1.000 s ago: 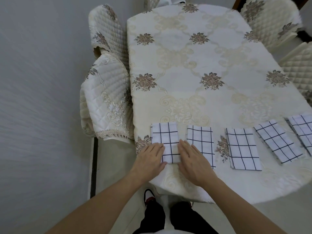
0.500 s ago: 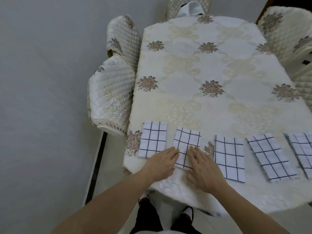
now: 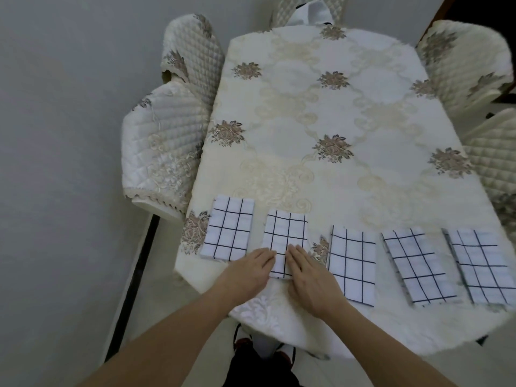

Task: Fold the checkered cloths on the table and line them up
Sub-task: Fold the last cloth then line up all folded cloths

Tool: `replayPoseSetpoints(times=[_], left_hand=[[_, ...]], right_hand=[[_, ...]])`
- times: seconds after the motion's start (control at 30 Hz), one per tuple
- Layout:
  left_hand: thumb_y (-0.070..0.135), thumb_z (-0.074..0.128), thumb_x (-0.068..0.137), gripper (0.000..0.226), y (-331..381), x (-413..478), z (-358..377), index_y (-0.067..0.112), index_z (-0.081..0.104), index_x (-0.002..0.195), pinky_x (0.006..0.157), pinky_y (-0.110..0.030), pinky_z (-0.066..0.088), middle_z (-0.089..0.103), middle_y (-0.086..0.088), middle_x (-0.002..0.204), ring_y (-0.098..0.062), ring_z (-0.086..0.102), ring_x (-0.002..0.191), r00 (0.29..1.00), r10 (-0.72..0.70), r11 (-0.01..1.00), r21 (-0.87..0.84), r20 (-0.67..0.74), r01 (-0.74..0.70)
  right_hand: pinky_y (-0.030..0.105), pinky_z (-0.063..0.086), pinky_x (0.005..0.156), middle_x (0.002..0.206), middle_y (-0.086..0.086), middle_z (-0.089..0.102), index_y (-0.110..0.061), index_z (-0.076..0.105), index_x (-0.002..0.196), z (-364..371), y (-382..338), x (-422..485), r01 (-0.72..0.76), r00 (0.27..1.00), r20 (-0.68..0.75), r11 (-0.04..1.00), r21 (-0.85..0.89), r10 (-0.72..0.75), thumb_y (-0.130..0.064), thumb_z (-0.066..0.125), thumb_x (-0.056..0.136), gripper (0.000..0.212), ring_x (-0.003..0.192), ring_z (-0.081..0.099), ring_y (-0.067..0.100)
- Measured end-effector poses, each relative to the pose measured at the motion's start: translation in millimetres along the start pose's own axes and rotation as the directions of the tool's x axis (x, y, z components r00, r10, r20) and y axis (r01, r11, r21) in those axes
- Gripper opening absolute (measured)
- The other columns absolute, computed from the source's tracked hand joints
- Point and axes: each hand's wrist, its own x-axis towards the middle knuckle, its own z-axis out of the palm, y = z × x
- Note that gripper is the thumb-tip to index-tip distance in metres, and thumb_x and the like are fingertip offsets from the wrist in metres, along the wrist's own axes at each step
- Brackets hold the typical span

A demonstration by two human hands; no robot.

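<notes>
Far left, we have a quilted chair (image 3: 164, 152) pushed up against the bench (image 3: 391, 331), which is draped in a cream floral tablecloth (image 3: 307, 107). Along the near edge runs a row of five folded cloths, white with dark check lines. The first checkered cloth (image 3: 227, 227) lies flat by the left corner, with nothing touching it.

Now our left hand (image 3: 248, 270): it is flat, fingers straight and close together, with the fingertips on the near left corner of the second cloth (image 3: 284, 236). Our right hand (image 3: 310, 277) mirrors it, flat and straight-fingered on the near right corner. A strip of check shows between the two hands.

Just beside them, the third cloth (image 3: 350, 263) lies roughly square to the edge. The fourth cloth (image 3: 418, 263) and the fifth cloth (image 3: 480, 263) both sit tilted, far ends leaning left, and the fifth reaches the right edge of our view. More quilted chairs (image 3: 460, 60) stand on the right side.
</notes>
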Motion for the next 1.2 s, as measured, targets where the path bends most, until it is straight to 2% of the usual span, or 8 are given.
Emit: replayPoseSetpoints(times=[0.2, 0.33, 0.4, 0.47, 0.53, 0.7, 1.0, 1.2], left_hand=[[0.015, 0.077, 0.082, 0.045, -3.0, 2.6, -1.3, 0.001, 0.063, 0.122, 0.094, -0.036, 0.056, 0.062, -0.013, 0.128, -0.026, 0.060, 0.119, 1.000, -0.023, 1.000, -0.015, -0.014, 0.023], [0.017, 0.078, 0.082, 0.045, -5.7, 5.8, 1.6, 0.002, 0.063, 0.122, 0.087, -0.035, 0.059, 0.061, -0.011, 0.130, -0.025, 0.059, 0.121, 0.999, -0.047, 0.998, -0.039, 0.000, 0.047], [0.018, 0.079, 0.081, 0.044, -6.1, 8.8, 2.8, 0.002, 0.064, 0.120, 0.085, -0.034, 0.059, 0.062, -0.011, 0.129, -0.025, 0.059, 0.120, 0.999, -0.046, 0.998, -0.042, -0.004, 0.046], [0.018, 0.079, 0.081, 0.044, -4.5, 11.8, 2.1, 0.002, 0.065, 0.119, 0.085, -0.034, 0.059, 0.062, -0.011, 0.129, -0.024, 0.059, 0.120, 0.999, -0.044, 0.998, -0.052, -0.005, 0.044], [0.019, 0.081, 0.079, 0.044, -3.3, 14.2, 2.6, 0.003, 0.066, 0.116, 0.084, -0.033, 0.060, 0.063, -0.010, 0.127, -0.023, 0.060, 0.118, 0.999, -0.040, 0.998, -0.048, -0.021, 0.039], [0.021, 0.083, 0.076, 0.040, -3.7, 17.4, 1.1, 0.006, 0.069, 0.110, 0.080, -0.026, 0.059, 0.065, -0.007, 0.124, -0.020, 0.061, 0.114, 0.998, -0.033, 0.997, -0.075, -0.052, 0.029], [0.018, 0.082, 0.076, 0.038, -10.1, 18.0, 1.7, 0.003, 0.069, 0.109, 0.086, -0.029, 0.058, 0.066, -0.009, 0.121, -0.023, 0.062, 0.113, 0.997, -0.010, 0.997, -0.083, -0.070, 0.004], [0.023, 0.087, 0.070, 0.043, -11.9, 19.0, 2.0, 0.005, 0.071, 0.106, 0.079, -0.030, 0.060, 0.067, -0.008, 0.119, -0.022, 0.064, 0.110, 0.999, -0.009, 0.994, -0.108, -0.044, 0.005]], right_hand=[[0.044, 0.052, 0.100, 0.143, 0.019, 0.053, 0.003, 0.056, 0.135, 0.3, 4.2, 7.1, 0.001, 1.000, 0.002, 1.000, -0.008, -0.001, -0.027, 0.034, 0.084, 0.063, 0.132, 0.053, 0.031], [0.039, 0.050, 0.102, 0.139, 0.018, 0.057, 0.002, 0.060, 0.132, -2.9, 4.2, 6.8, -0.010, 1.000, -0.015, 1.000, -0.025, 0.009, -0.026, 0.039, 0.081, 0.062, 0.128, 0.057, 0.030], [0.039, 0.049, 0.102, 0.139, 0.019, 0.057, 0.003, 0.060, 0.132, -4.0, 6.0, 6.4, -0.013, 1.000, -0.028, 1.000, -0.029, 0.012, -0.025, 0.053, 0.080, 0.059, 0.128, 0.057, 0.031], [0.039, 0.049, 0.102, 0.138, 0.019, 0.058, 0.003, 0.061, 0.130, -4.3, 7.9, 5.7, -0.021, 0.999, -0.034, 0.999, -0.033, 0.020, -0.024, 0.075, 0.071, 0.066, 0.127, 0.058, 0.031], [0.037, 0.050, 0.099, 0.136, 0.018, 0.060, 0.002, 0.063, 0.128, -6.3, 9.1, 4.1, -0.042, 0.998, -0.038, 0.999, -0.031, 0.040, -0.024, 0.084, 0.063, 0.073, 0.124, 0.060, 0.030], [0.032, 0.052, 0.095, 0.135, 0.016, 0.061, 0.001, 0.064, 0.127, -3.8, 12.9, 4.5, -0.046, 0.995, -0.089, 0.999, -0.015, 0.045, -0.023, 0.086, 0.061, 0.074, 0.124, 0.061, 0.028], [0.030, 0.057, 0.084, 0.135, 0.014, 0.061, -0.001, 0.064, 0.126, 0.0, 10.8, 7.3, -0.051, 0.989, -0.139, 0.998, 0.027, 0.054, -0.021, 0.087, 0.059, 0.074, 0.123, 0.062, 0.027], [0.032, 0.060, 0.079, 0.135, 0.013, 0.061, -0.001, 0.064, 0.125, 0.5, 14.5, 8.8, -0.040, 0.992, -0.119, 0.999, 0.028, 0.043, -0.021, 0.085, 0.060, 0.072, 0.121, 0.063, 0.028]])
